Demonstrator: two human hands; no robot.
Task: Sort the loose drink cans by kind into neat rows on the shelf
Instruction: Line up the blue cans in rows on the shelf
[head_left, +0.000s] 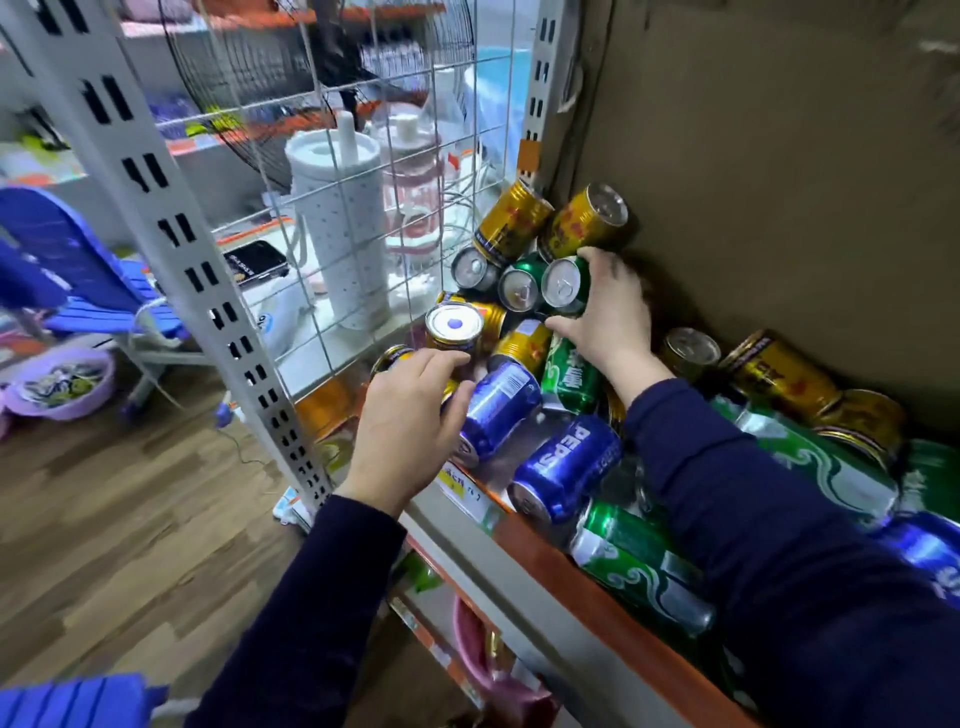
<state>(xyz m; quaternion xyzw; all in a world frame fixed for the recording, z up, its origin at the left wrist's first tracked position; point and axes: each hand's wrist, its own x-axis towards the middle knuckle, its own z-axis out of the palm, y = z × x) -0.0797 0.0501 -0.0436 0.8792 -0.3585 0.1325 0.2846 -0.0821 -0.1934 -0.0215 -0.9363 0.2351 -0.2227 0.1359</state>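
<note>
Head view: on the shelf (571, 569), the left hand (410, 410) curves its fingers over a blue can (501, 408) lying sideways; whether they grip it I cannot tell. Farther back, the right hand (613, 317) clasps a green can (565, 283) between fingers and thumb, just below a gold can (587, 221).

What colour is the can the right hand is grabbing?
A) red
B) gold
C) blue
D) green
D: the right hand has its fingers and thumb curled round a green can with its silver top facing the camera.
</note>
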